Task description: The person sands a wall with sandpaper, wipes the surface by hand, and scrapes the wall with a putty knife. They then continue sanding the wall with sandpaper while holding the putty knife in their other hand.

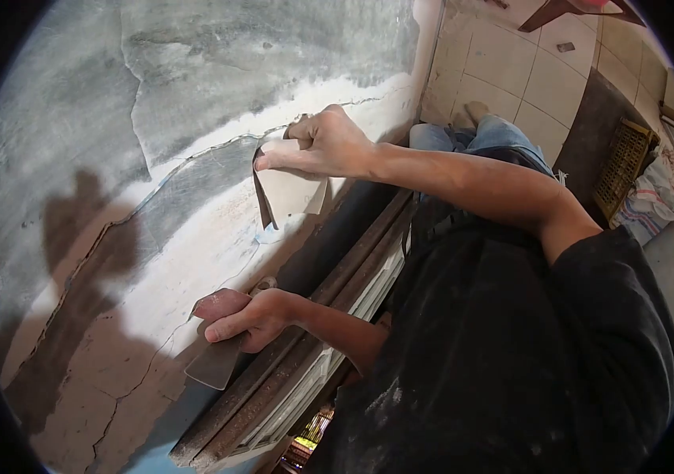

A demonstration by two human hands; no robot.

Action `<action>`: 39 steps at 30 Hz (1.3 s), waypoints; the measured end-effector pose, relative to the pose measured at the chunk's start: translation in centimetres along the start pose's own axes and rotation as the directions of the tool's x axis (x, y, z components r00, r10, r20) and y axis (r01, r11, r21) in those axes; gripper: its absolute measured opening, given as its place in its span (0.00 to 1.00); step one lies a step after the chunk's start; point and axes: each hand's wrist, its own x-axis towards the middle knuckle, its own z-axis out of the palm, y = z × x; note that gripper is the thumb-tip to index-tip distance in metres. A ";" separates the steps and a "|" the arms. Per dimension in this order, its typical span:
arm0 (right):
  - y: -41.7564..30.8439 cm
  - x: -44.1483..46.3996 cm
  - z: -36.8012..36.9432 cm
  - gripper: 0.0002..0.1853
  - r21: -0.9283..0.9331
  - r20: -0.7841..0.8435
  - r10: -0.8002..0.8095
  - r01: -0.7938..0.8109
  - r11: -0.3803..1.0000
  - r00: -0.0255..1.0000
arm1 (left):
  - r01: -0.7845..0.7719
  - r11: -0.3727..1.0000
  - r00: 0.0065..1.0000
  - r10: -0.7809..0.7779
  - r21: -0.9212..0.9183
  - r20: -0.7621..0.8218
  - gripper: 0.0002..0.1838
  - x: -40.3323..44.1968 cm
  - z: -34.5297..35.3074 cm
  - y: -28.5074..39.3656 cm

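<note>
My right hand [317, 146] is up by the cracked wall [195, 205], pinching a folded piece of sandpaper [293, 189]. The paper shows a pale backing and a dark side, and hangs down from the fingers close to the white-filled crack. Lower down, my left hand [254, 320] grips a thin, flat grey piece [217, 365] between thumb and fingers. Its kind is unclear, as the hand covers much of it. A long crack runs diagonally across grey plaster and white filler. The shadow of a hand falls on the wall at left.
Brown wooden beams [297, 332] run along the wall's base beside a white frame [313, 379]. On the tiled floor [503, 71] lies a small dark object [565, 47]. A yellow crate [625, 170] and a striped sack [657, 197] stand at right.
</note>
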 end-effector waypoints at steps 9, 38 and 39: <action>2.7 -0.6 0.1 0.32 0.066 -0.003 0.059 -0.059 0.996 0.998 | 0.050 0.999 0.999 -0.050 -0.003 -0.015 0.35 -0.5 0.6 1.6; -1.0 0.4 0.1 0.35 -0.040 0.053 0.015 -0.013 0.999 0.998 | 0.075 0.994 0.994 -0.082 -0.083 -0.077 0.35 -0.6 1.1 1.7; 0.5 0.4 0.2 0.37 -0.055 0.038 0.006 -0.004 0.999 0.999 | 0.061 0.994 0.995 -0.067 -0.085 -0.068 0.35 -0.4 1.0 1.4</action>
